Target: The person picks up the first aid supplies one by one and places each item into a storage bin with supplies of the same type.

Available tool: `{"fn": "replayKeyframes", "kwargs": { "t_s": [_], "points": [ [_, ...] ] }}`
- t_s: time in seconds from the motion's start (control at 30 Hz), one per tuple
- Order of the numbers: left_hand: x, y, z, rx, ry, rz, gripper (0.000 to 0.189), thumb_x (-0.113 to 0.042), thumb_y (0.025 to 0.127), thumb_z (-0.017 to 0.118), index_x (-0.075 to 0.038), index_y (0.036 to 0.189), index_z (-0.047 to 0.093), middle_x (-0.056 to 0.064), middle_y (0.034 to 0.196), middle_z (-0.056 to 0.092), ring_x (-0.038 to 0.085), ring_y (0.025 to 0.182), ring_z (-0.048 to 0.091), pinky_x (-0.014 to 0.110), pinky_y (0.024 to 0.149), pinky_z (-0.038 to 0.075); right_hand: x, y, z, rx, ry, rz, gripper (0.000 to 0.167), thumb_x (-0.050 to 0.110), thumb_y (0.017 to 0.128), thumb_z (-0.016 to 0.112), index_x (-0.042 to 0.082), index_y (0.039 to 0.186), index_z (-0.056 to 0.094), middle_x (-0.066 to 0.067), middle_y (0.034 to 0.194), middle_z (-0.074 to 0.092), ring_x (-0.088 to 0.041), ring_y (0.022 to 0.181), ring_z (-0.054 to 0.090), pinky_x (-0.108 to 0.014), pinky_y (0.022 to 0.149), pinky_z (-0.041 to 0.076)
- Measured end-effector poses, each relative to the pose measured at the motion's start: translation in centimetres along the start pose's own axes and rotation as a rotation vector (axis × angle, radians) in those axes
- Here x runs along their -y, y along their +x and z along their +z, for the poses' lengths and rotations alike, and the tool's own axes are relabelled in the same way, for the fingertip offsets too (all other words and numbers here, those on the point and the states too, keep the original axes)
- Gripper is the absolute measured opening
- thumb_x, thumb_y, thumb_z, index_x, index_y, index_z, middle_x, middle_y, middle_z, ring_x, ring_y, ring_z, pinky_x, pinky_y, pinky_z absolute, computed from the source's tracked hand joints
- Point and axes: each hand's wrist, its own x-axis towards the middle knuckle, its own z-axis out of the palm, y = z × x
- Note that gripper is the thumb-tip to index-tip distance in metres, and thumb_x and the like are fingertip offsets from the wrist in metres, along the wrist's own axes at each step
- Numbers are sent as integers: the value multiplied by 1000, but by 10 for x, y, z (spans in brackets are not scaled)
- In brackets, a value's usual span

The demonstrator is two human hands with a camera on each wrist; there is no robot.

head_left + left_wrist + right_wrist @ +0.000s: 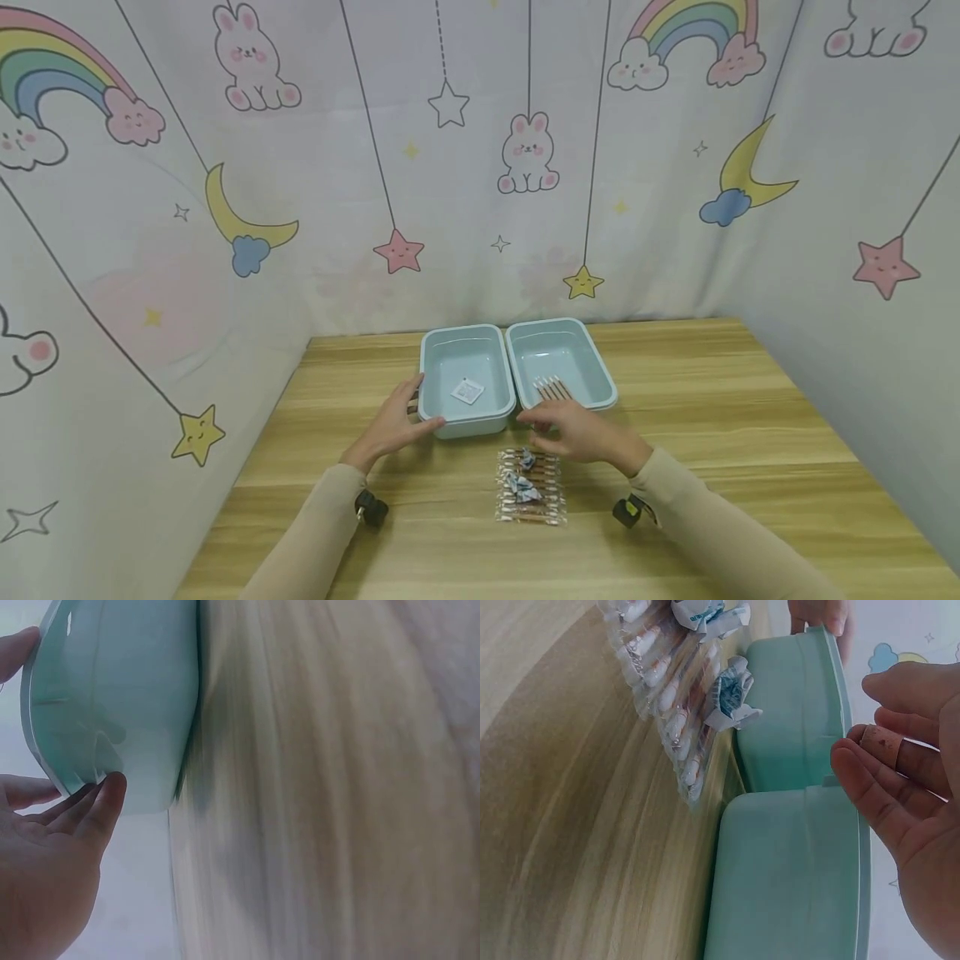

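Observation:
My left hand (393, 425) rests at the near left corner of the left pale green bin (471, 429). Its thumb lies along the front rim, and its fingertips touch the outer side wall. Inside that bin is a flat white square packet (468, 390). My right hand (577, 429) hovers by the front rim of the right bin (602, 371), its fingers loosely bent and nothing visible between them. A tan bandage (881, 745) wraps one finger. Several cotton swabs (552, 387) with brown sticks lie in the right bin, partly hidden by this hand.
In front of the bins, clear-wrapped cotton swabs (528, 513) lie in a row on the wooden table (450, 533). Crumpled white-and-blue wrappers (522, 488) sit on top of them. A patterned curtain (450, 275) stands behind the table and along both sides.

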Motion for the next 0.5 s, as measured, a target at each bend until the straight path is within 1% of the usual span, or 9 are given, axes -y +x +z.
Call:
{"fn": "replayKeyframes", "kwargs": {
  "t_s": [0.1,0.17,0.23,0.33,0.4,0.43,0.5],
  "points": [
    [0,1,-2,0,-5,-5,97,-35,82,77,-3,154,21,25,152,32,43,128,49,51,106,45,-2,2,2,14,-38,-22,33,11,86,70,2,117,67,-9,103,72,-17,88,68,-25,79,57],
    [0,1,-3,-2,-6,-10,98,-36,82,78,-4,154,21,24,152,32,43,128,49,51,105,45,-2,3,3,34,-61,-26,32,12,85,70,2,116,68,-10,104,73,-17,85,68,-24,78,57],
    [0,2,-4,-6,-5,-5,97,-35,82,77,-3,154,21,25,152,32,43,128,49,51,104,46,-2,3,3,61,-61,-14,32,12,85,70,2,116,68,-9,101,73,-14,80,67,-21,74,56],
    [-1,2,-4,-6,-5,-2,96,-35,83,77,-2,154,21,25,150,34,43,127,50,51,104,46,-1,3,5,91,-52,-2,33,12,85,71,1,115,67,-6,92,72,-9,67,61,-15,65,51],
    [0,1,-3,-3,-7,1,96,-35,83,77,-2,154,22,25,149,35,43,126,51,51,104,46,1,1,7,102,-51,2,33,12,85,71,0,116,67,-6,90,71,-8,63,59,-15,63,50],
    [0,0,-2,0,-4,-4,96,-36,83,77,-2,154,22,25,149,36,43,126,51,51,104,46,1,0,8,107,-59,1,33,12,85,72,0,116,67,-6,90,70,-8,62,58,-15,63,50],
    [0,-1,-1,1,3,-1,97,-38,83,77,-2,154,22,25,149,36,42,126,51,51,105,46,1,-2,11,113,-79,-1,33,13,85,72,0,115,67,-7,92,71,-10,66,61,-18,66,53]
  ]
}}
